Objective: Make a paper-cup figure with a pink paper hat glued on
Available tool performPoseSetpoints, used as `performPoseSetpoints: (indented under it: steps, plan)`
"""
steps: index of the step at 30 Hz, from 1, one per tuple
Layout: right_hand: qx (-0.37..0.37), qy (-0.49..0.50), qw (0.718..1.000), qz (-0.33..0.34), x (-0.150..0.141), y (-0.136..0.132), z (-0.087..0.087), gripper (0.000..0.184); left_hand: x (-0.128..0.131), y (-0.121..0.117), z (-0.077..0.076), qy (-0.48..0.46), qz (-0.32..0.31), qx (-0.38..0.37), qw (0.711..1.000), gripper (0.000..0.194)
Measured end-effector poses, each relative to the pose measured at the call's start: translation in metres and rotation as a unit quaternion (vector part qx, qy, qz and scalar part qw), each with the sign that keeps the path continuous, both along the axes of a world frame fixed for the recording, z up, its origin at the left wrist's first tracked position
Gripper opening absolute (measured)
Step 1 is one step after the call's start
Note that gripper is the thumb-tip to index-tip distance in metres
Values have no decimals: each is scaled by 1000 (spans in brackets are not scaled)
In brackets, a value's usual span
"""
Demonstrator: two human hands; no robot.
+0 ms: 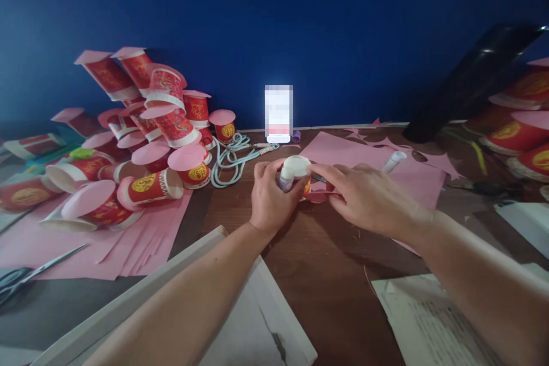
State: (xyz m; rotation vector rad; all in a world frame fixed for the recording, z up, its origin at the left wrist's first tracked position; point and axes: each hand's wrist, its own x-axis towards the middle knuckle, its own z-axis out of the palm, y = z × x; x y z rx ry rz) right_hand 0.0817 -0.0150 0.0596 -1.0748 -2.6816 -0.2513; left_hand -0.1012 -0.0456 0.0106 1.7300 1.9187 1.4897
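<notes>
My left hand (271, 197) is closed around a glue stick (286, 177) with a pale tip, and its fingers also wrap the side of a small upturned paper cup (299, 164). The cup's pale round end faces up; a bit of its red and gold side shows. From the right, my right hand (364, 194) reaches over with its index finger stretched to the cup's edge and its thumb apart lower down. Under these fingers lies a pink paper piece (318, 194), partly hidden. Whether the right fingers touch that piece, I cannot tell.
Red paper cups with pink discs (171, 126) are heaped at left, near pink sheets (150, 240) and scissors (38, 274). A lit phone (278, 114) stands against the blue wall, beside a coiled cord (231, 163). At right lie pink sheets (334, 151) and a white tube (393, 161).
</notes>
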Motion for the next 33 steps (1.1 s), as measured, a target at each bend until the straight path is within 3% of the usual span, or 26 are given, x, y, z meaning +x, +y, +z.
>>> performPoseSetpoints:
  steps: [5, 9, 13, 16, 22, 28, 33]
  plan:
    - [-25, 18, 998, 46, 7, 1, 10, 53, 1, 0, 2, 2, -2, 1, 1000, 43]
    - [-47, 87, 994, 42, 16, -1, 23, 52, -1, 0, 1, 5, 0, 0, 1000, 45]
    - [22, 256, 966, -14, 9, -4, 31, 19, -3, 1, -3, 19, -9, 14, 1000, 47]
    - [102, 353, 930, -24, -4, -2, 21, 7, -3, 1, -5, 27, -11, 18, 999, 50]
    - [146, 403, 903, 14, -28, 20, -18, 18, -4, 2, -6, 28, -29, 8, 999, 51]
    - [189, 428, 883, 36, -40, 34, -23, 19, -5, 3, -9, 30, -33, 20, 999, 53]
    - [181, 417, 890, 47, -31, 32, -30, 27, -4, 3, -7, 23, -2, 63, 998, 66]
